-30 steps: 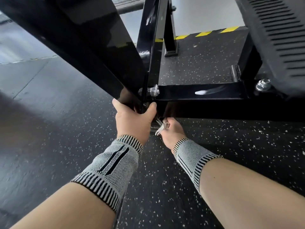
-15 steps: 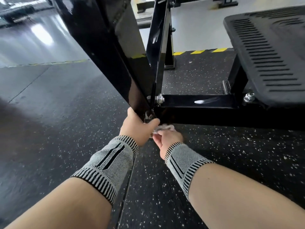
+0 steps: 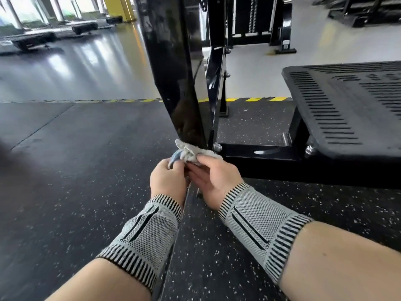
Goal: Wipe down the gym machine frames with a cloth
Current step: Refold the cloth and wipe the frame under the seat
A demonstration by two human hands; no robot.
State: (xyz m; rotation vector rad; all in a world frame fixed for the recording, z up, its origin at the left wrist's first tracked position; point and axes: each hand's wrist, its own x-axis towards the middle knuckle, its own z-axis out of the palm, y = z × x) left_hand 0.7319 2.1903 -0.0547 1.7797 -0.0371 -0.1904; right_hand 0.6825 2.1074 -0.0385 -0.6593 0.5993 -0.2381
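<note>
- Left hand (image 3: pixel 168 181) pinches the cloth (image 3: pixel 193 152); right hand (image 3: pixel 213 177) pinches it too (both wrists sleeved)
- Cloth touches the black frame (image 3: pixel 173 83) at its base

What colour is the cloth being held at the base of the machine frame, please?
White with a pale blue part, seen in the head view: cloth.

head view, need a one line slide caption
Both hands hold a white cloth at the black frame post's base.
</note>
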